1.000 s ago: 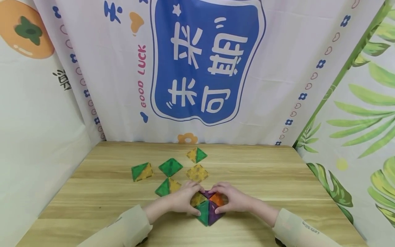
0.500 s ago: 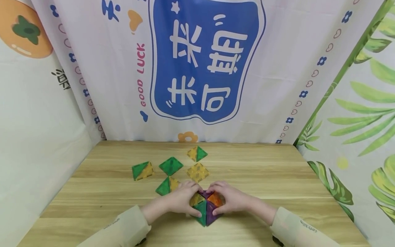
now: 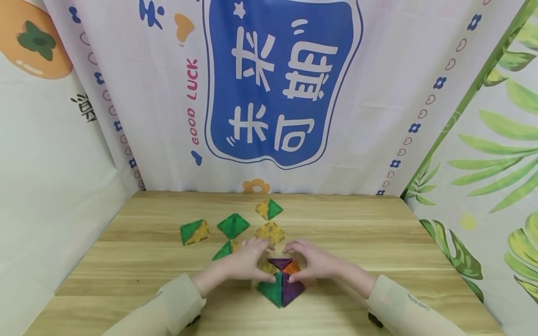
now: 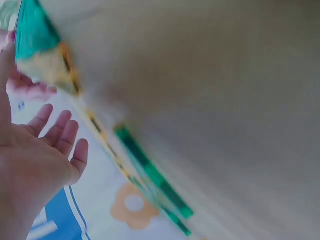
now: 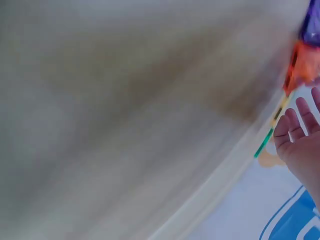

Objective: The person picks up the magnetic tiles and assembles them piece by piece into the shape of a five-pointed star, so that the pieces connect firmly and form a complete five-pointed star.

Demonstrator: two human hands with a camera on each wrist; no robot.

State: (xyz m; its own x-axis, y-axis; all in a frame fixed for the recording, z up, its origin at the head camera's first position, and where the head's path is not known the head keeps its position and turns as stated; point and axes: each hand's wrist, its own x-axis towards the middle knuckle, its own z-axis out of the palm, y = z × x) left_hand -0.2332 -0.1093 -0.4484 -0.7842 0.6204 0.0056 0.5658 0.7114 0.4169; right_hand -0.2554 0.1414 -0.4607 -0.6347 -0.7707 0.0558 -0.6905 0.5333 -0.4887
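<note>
In the head view, green, purple, orange and yellow triangular magnetic tiles meet in one cluster at the front middle of the table. A narrower purple tile closes its far side. Both wrist views show the cluster rising above the tabletop. My left hand curves around its left side, thumb at the green tile. Opposite, my right hand has its thumb at the purple tile. The fingers are spread and stand off the far side. Thumb contact is hard to tell.
Pairs of flat tiles lie beyond: a yellow pair, a yellow-green pair, a green pair and a green-yellow pair. Another green tile is partly behind my left hand. A printed curtain hangs at the table's far edge.
Fingers of both hands have loosened and moved off the cluster's far side. The cluster's green and purple front tiles now spread wider. Other tiles have stayed put.
</note>
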